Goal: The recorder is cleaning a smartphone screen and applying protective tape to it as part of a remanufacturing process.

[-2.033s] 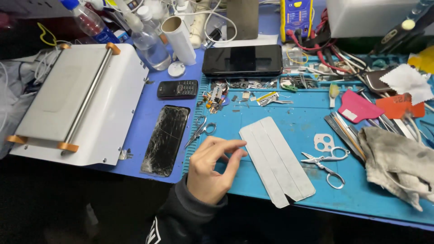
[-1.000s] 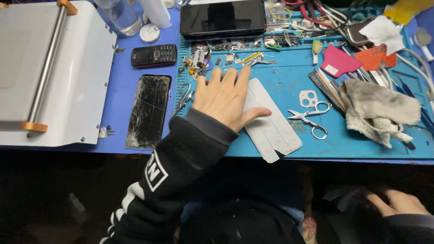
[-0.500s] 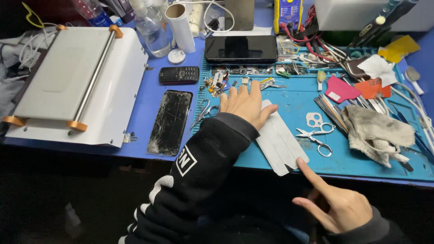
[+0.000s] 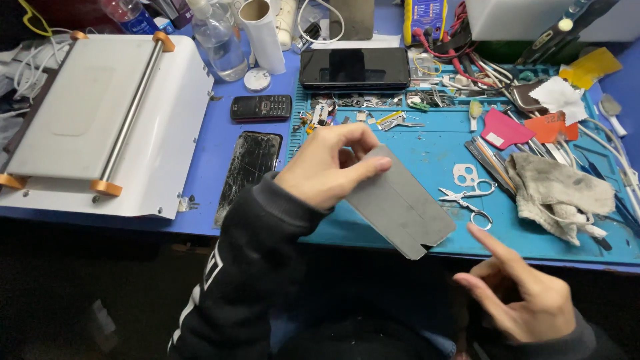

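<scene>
My left hand (image 4: 331, 164) pinches the near end of a flat grey sheet (image 4: 400, 203) and lifts it slightly off the blue work mat (image 4: 427, 150). The sheet is long, with two lengthwise seams, and slants down to the right. My right hand (image 4: 517, 293) hovers below the table's front edge, index finger pointing up toward the sheet's lower corner, holding nothing. A phone with a cracked screen (image 4: 250, 175) lies just left of my left hand.
A white laminating machine (image 4: 107, 120) fills the left of the table. A black tablet (image 4: 353, 68), a small keypad phone (image 4: 261, 107), scissors (image 4: 467, 197), a grey rag (image 4: 560, 190), bottles (image 4: 217, 40) and several tools crowd the back and right.
My left hand went from pressing flat on the grey sheet to gripping and raising it. My right hand came up from below toward the sheet.
</scene>
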